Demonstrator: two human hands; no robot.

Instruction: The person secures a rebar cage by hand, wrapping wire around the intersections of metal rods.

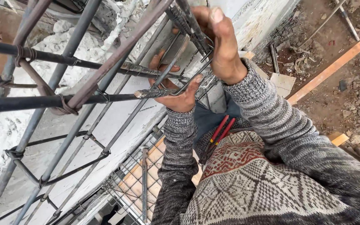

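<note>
A cage of steel rebar [84, 89] runs up along a pale concrete wall [117, 129], with bars tied by thin wire. My left hand [176, 89] grips a horizontal ribbed bar [146, 71] where it meets a bent stirrup [196, 75]. My right hand [219, 41] reaches higher and closes on the upper bars [188, 23] of the cage. Both arms wear grey knitted sleeves. Red-handled pliers [219, 131] hang at my waist against a patterned sweater.
Below right lies bare ground with rubble, a long wooden plank [328, 71], thin rods [357, 37] and board scraps [283, 82]. A wire mesh panel [136, 183] and a flat metal bar [144, 183] sit beneath the cage near my body.
</note>
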